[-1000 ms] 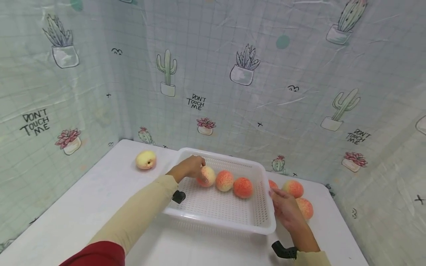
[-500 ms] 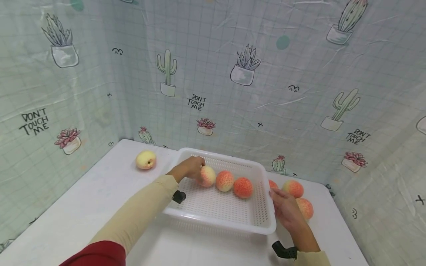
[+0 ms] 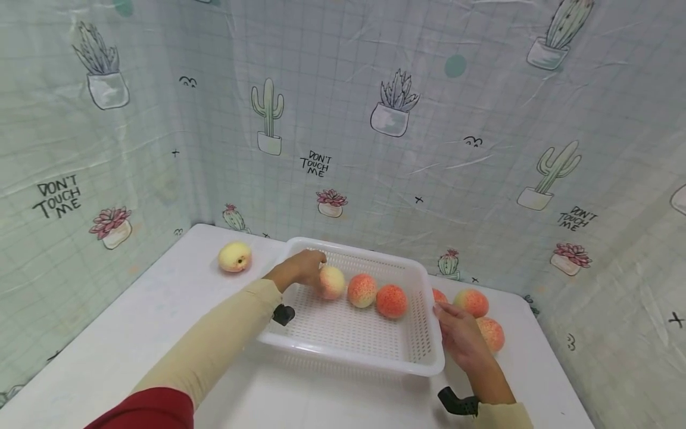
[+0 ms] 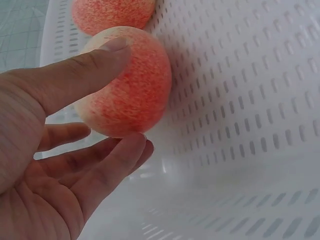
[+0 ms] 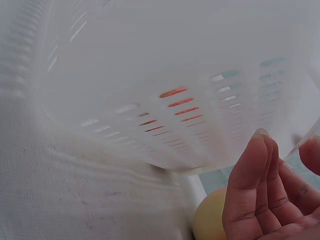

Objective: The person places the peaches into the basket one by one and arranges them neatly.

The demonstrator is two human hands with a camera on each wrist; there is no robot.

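Head view shows the left hand [image 3: 302, 268] pinching the pale peach [image 3: 333, 282] inside the basket [image 3: 348, 355], the right hand [image 3: 461, 335] gripping its rim [image 3: 437, 344], where a lopsided pinch could let the round fruit slip against the middle peach [image 3: 362, 291].

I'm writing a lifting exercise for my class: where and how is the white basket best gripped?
Probably by the raised rim of the basket, midway along each short end, coming from both sides: it's wide and open-topped, and round peaches inside could roll.
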